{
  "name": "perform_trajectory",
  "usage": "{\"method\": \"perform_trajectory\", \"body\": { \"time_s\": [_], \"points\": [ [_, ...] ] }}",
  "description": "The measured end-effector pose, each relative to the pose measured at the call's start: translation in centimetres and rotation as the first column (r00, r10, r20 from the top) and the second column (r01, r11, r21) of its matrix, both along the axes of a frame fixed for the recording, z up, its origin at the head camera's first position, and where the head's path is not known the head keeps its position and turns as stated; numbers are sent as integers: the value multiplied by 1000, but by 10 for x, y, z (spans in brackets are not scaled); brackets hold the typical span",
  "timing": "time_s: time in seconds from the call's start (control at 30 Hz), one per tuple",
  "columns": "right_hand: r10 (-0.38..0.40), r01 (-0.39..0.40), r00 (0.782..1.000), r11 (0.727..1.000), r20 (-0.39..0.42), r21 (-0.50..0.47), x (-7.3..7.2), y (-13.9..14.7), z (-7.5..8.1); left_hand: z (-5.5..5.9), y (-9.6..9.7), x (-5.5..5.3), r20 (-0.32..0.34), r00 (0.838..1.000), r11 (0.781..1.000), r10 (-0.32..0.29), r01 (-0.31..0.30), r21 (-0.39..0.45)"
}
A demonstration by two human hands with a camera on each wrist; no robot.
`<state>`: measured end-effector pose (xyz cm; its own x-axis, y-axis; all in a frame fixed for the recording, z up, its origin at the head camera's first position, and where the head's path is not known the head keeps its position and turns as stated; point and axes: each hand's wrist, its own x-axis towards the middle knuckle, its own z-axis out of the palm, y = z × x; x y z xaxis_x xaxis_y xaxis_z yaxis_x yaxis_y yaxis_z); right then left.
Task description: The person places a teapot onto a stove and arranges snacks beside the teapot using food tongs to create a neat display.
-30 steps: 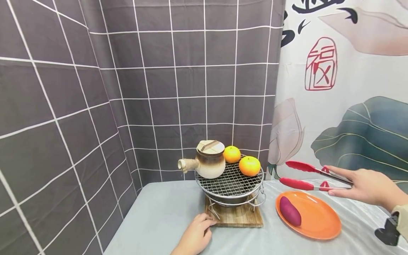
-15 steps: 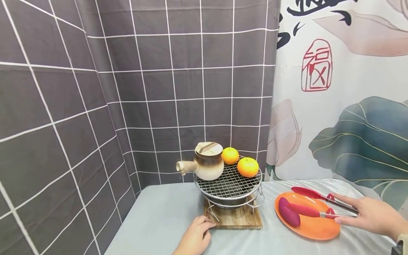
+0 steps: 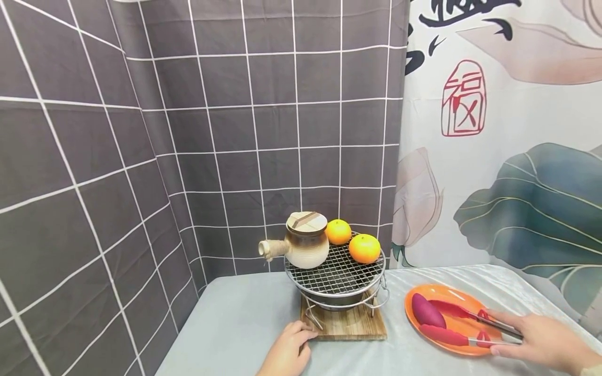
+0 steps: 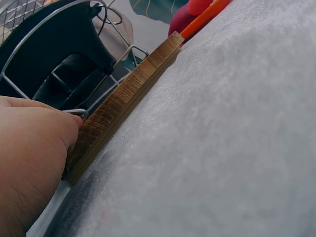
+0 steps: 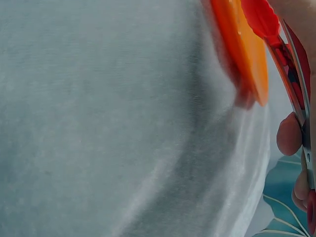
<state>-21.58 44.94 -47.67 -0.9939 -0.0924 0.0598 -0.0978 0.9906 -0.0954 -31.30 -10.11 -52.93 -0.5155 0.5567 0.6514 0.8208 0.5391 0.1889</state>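
My right hand [image 3: 547, 339] grips metal tongs with red tips [image 3: 444, 335], held low over the orange plate [image 3: 463, 297]. A purple sweet potato [image 3: 427, 312] lies at the plate's left side, between the two spread tips. In the right wrist view, fingers wrap the metal arms of the tongs, and a red tip [image 5: 260, 19] overlaps the plate. My left hand [image 3: 288, 351] holds the front left corner of a wooden board [image 3: 355, 329], its fingertips beside a wire foot of the stove; the left wrist view shows the board's edge [image 4: 126, 98] running away from that hand.
A round stove with a wire grill [image 3: 345, 274] stands on the board. On the grill sit a side-handled clay teapot [image 3: 308, 253] with a wooden lid and two oranges, one nearer [image 3: 364, 249] and one behind [image 3: 338, 231]. A grey tiled-pattern curtain [image 3: 226, 130] hangs behind.
The right hand has lowered the tongs from above the plate down to it, and their tips now stand either side of the sweet potato. The left hand stays at the board's corner.
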Motion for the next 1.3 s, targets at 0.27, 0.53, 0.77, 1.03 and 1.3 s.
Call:
{"method": "perform_trajectory", "body": {
  "time_s": [0.27, 0.53, 0.77, 1.03, 1.3],
  "points": [
    [-3, 3, 1000, 1000, 14, -7, 2, 0, -8, -4, -1, 1, -21, 1000, 1000, 3, -3, 10],
    [-9, 11, 999, 999, -53, 42, 3, 2, -7, -7, 1, 0, -48, 999, 1000, 20, -19, 12],
    [42, -33, 992, 997, -118, 76, 6, 3, -5, -3, 2, 4, -2, 1000, 999, 31, -31, 18],
    [76, -55, 982, 991, -173, 123, 6, 6, 4, 5, 4, 4, 62, 997, 999, 46, -47, 23],
    [40, -23, 990, 992, -135, 126, 8, 11, 13, 3, 4, 4, 27, 999, 999, 39, -40, 32]
  ]
}}
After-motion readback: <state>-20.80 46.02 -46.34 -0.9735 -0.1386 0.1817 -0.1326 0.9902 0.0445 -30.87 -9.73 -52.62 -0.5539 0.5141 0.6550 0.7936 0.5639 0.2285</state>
